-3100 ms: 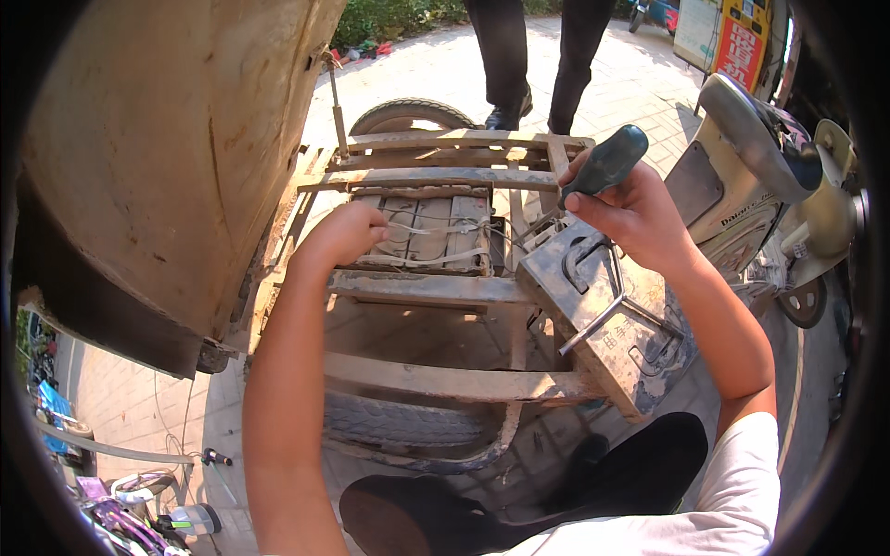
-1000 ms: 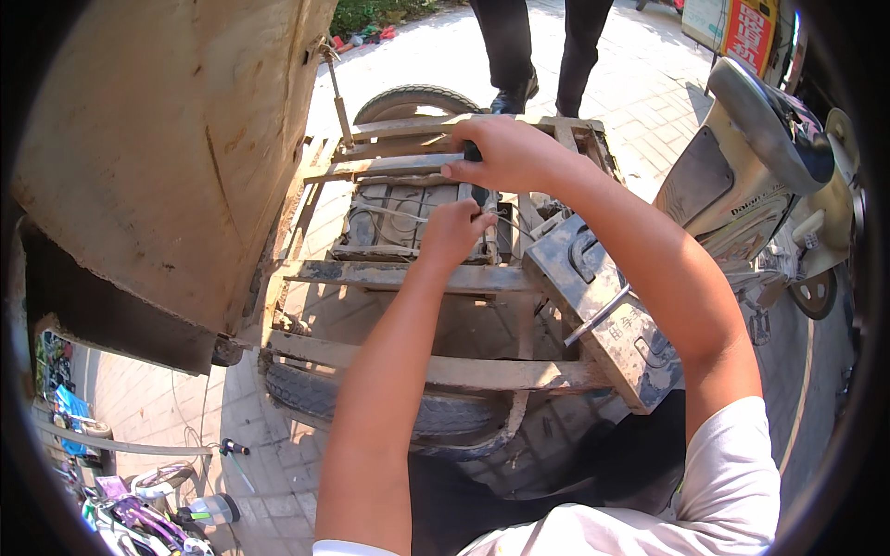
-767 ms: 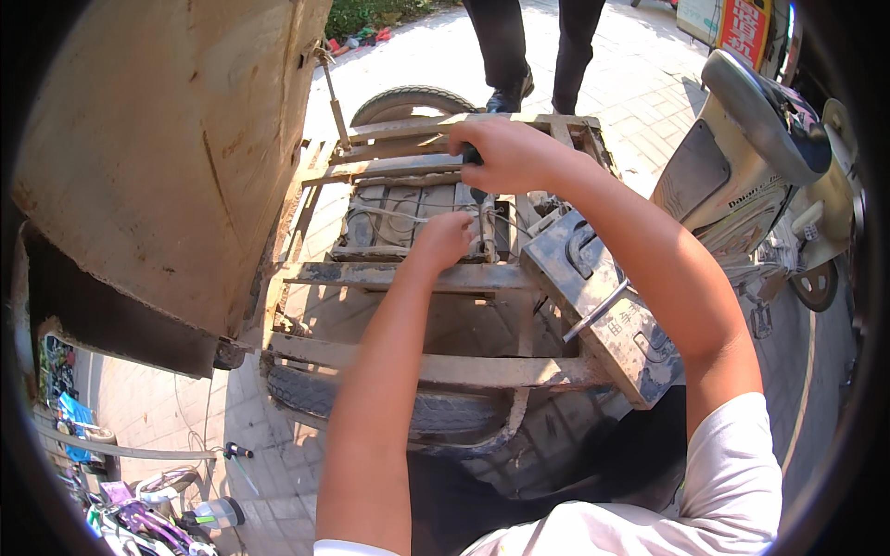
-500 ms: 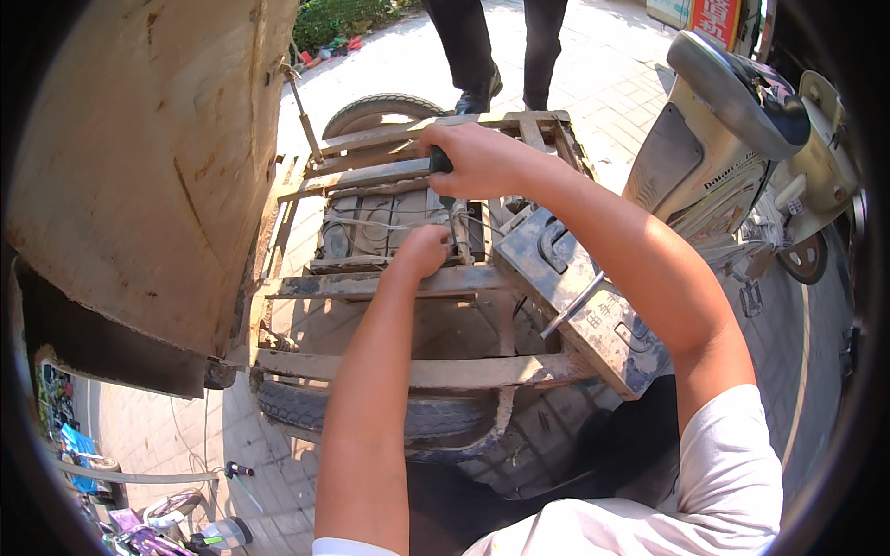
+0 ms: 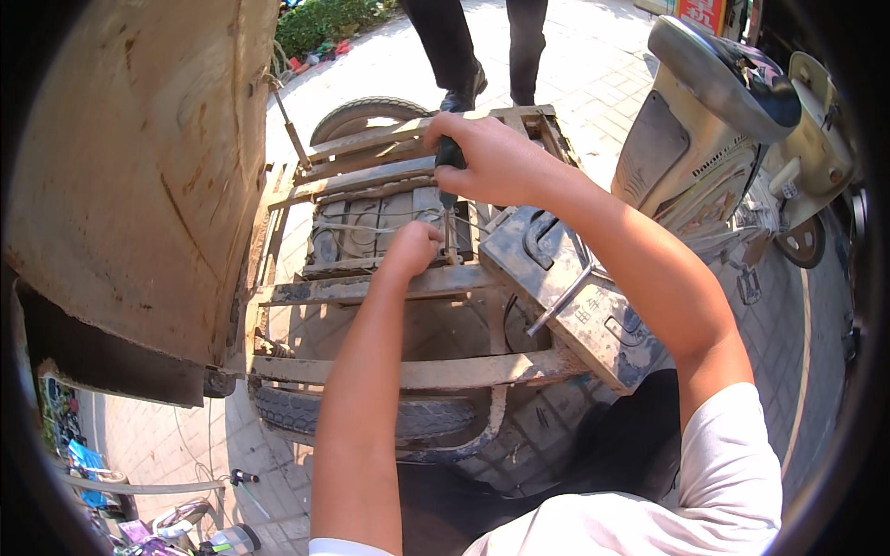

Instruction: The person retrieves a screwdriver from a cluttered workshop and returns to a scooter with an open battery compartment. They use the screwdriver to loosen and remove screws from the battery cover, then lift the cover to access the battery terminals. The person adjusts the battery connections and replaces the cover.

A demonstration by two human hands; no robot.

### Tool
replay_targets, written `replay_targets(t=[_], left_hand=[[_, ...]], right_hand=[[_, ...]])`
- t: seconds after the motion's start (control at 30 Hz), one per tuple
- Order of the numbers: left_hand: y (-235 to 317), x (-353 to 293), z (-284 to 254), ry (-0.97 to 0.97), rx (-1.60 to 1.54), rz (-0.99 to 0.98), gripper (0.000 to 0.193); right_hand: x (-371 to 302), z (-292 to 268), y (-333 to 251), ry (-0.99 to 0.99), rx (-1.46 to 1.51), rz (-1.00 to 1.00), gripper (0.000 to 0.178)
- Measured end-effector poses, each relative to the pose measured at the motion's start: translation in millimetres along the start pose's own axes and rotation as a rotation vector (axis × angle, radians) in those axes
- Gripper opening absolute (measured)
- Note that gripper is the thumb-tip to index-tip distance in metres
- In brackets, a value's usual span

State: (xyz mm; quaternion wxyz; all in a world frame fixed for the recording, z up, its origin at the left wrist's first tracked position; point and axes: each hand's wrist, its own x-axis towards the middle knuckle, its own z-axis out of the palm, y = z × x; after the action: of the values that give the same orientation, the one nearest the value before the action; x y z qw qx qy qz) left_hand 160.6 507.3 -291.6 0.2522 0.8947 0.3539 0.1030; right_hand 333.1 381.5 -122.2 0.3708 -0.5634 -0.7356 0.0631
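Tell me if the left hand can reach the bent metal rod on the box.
Probably yes: the left hand is nearby, and the lower end of the rod sticks out past the box, clear of the right forearm. The screwdriver just beside the hand needs steering around.

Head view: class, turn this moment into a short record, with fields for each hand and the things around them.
Right hand: grips a dark-handled screwdriver, shaft pointing down
Left hand: beside the shaft, fingers curled; whether it holds anything is unclear
Beneath: dusty blocks with wires across, inside a metal frame
Right side: metal box, bent bar across its top
Beyond: another person's dark-trousered legs
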Motion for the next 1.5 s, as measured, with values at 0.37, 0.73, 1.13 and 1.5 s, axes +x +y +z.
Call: replay_targets(t=[0.37, 0.73, 1.13, 1.5], left_hand=[[14.7, -10.1, 11.5, -0.02, 0.121, -0.08, 0.023], [23.3, -28.1, -1.9, -0.079, -0.011, -0.151, 0.028], [21.6, -40.0, -13.1, -0.093, -0.053, -0.094, 0.033], [31.2, -21.9, -8.0, -0.127, 0.042, -0.254, 0.033]], right_hand=[[-55.8, -44.8, -8.0, 0.392, 0.214, 0.21, 0.034], [-57.3, -55.7, 7.1, 0.391, 0.137, 0.217, 0.03], [-60.3, -58.0, 13.8, 0.352, 0.105, 0.272, 0.031], [-55.8, -51.1, 17.0, 0.334, 0.223, 0.226, 0.031]])
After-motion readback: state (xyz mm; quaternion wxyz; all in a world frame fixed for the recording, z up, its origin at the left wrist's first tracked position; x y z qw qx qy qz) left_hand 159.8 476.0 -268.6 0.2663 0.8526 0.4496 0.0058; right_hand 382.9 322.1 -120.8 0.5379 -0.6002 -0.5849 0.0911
